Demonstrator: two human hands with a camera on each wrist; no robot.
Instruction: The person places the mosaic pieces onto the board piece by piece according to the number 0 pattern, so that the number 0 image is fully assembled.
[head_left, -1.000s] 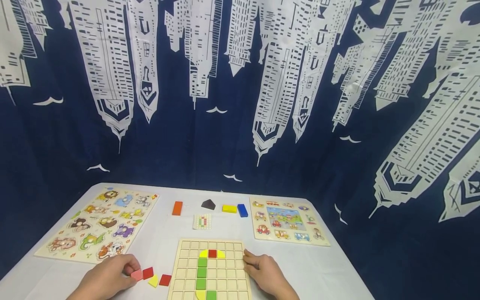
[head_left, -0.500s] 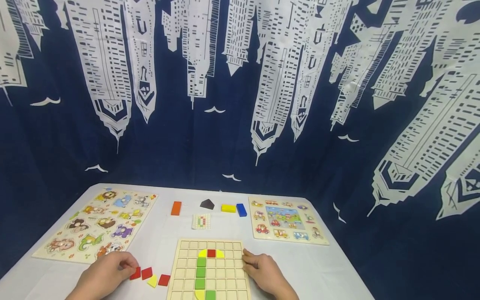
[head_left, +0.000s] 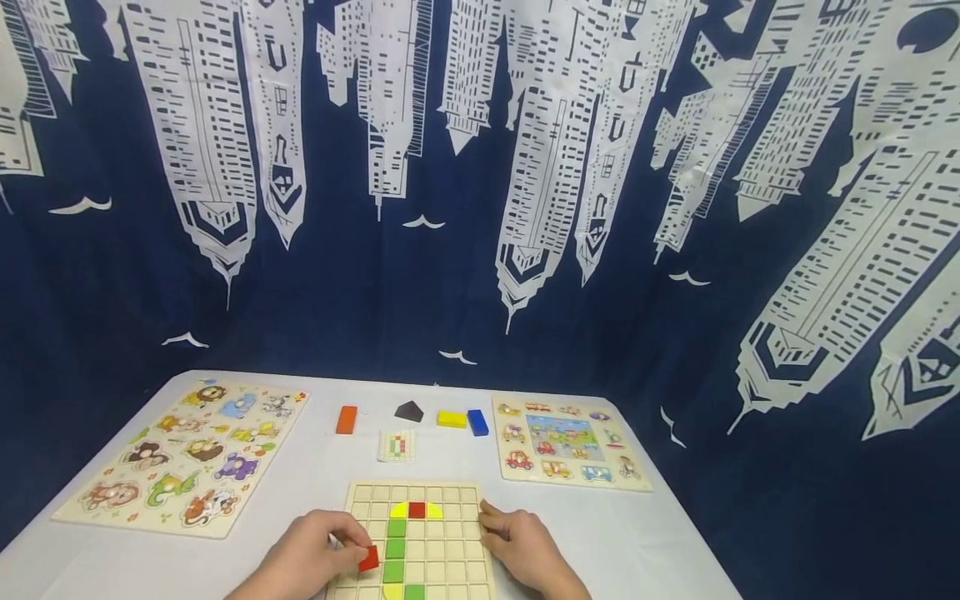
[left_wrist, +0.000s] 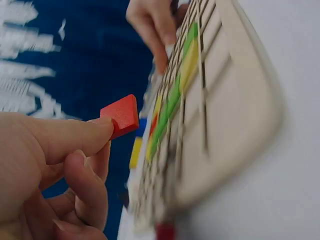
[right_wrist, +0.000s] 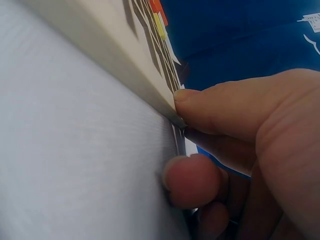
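A wooden grid board [head_left: 450,500] lies at the table's near edge. It carries a green column [head_left: 396,548], topped by a red square [head_left: 417,509] between two yellow quarter pieces. My left hand [head_left: 358,550] hovers over the board's left columns and pinches a red square piece [head_left: 368,558]. In the left wrist view the red piece [left_wrist: 121,115] sticks out beyond my left hand's [left_wrist: 102,137] thumb and fingers, beside the board [left_wrist: 235,105]. My right hand [head_left: 487,521] holds the board's right edge. Up close, its thumb [right_wrist: 225,107] presses the rim [right_wrist: 125,65] with the fingers curled below.
An animal peg puzzle [head_left: 180,454] lies at the left and a vehicle puzzle [head_left: 566,440] at the right. Behind the board sit a pattern card [head_left: 397,445], an orange block [head_left: 346,419], a dark house-shaped piece [head_left: 408,410], a yellow block [head_left: 452,419] and a blue block [head_left: 477,422].
My left hand left the loose pieces beside the board and moved right onto the grid, carrying a red square. The right hand stayed at the board's edge.
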